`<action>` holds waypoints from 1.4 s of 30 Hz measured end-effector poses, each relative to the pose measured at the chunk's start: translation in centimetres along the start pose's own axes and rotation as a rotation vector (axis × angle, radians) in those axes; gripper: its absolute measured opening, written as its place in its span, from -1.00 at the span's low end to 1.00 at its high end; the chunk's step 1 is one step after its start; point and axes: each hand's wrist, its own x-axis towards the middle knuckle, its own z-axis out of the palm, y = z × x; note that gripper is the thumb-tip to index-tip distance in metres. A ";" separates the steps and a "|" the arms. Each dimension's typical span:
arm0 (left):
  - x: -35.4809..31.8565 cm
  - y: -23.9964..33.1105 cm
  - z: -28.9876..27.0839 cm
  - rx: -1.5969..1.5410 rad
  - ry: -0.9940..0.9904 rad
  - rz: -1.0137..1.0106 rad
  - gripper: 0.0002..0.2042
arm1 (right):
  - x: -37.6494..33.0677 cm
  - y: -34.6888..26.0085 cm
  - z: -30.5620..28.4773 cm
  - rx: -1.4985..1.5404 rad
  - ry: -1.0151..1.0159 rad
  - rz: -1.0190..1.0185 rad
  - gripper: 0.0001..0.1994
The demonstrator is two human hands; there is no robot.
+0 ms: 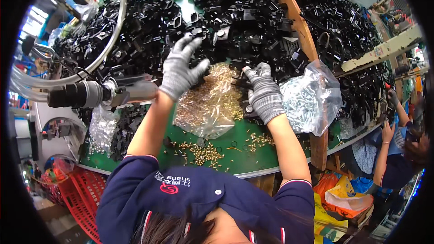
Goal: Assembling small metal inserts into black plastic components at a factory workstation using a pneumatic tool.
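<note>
From the left I see my left hand (181, 70) spread open, holding nothing, above the clear bag of brass screws (210, 101), while just right my right hand (262, 91) pinches a black plastic part (242, 81) at the far heap's near edge.

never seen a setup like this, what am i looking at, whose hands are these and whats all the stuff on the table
There is no machine at work here: a person wears a wide fisheye camera on the head, looking down at their own two gloved hands, so straight edges bend near the rim. The green table carries a big heap of black plastic parts, an open clear bag of brass-coloured screws and a bag of silver screws. Loose screws lie near the front edge. The left hand hovers over the brass bag with fingers spread, holding nothing I can see. The right hand grips a black part. Another person works at far right.
</note>
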 end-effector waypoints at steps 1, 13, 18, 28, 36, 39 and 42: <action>-0.7 0.0 -0.4 0.090 -0.098 -0.060 -0.47 | -0.1 0.1 -0.3 0.044 0.043 -0.007 -0.37; 0.5 -1.2 -1.2 0.509 -0.505 -0.056 -0.32 | 10.7 2.5 -12.9 0.497 0.437 -0.107 -0.65; 0.9 -1.2 -0.1 0.415 -0.453 -0.053 -0.33 | 21.5 6.5 -15.3 0.044 0.639 -0.007 -0.66; -5.4 -4.9 -1.0 0.026 0.088 0.070 -0.38 | 12.3 -10.7 -4.9 -0.130 0.119 -0.683 -0.38; -5.8 -3.9 -1.4 0.127 -0.024 -0.079 -0.43 | 15.7 -12.7 -5.1 -0.200 -0.458 -0.493 -0.17; -5.4 -4.2 -0.8 0.085 0.030 -0.164 -0.46 | 15.0 -14.1 -5.4 -0.363 -0.578 -0.539 -0.11; -4.4 -4.0 0.0 0.066 0.050 -0.270 -0.48 | 12.7 -14.3 -5.1 -0.447 -0.471 -0.564 -0.11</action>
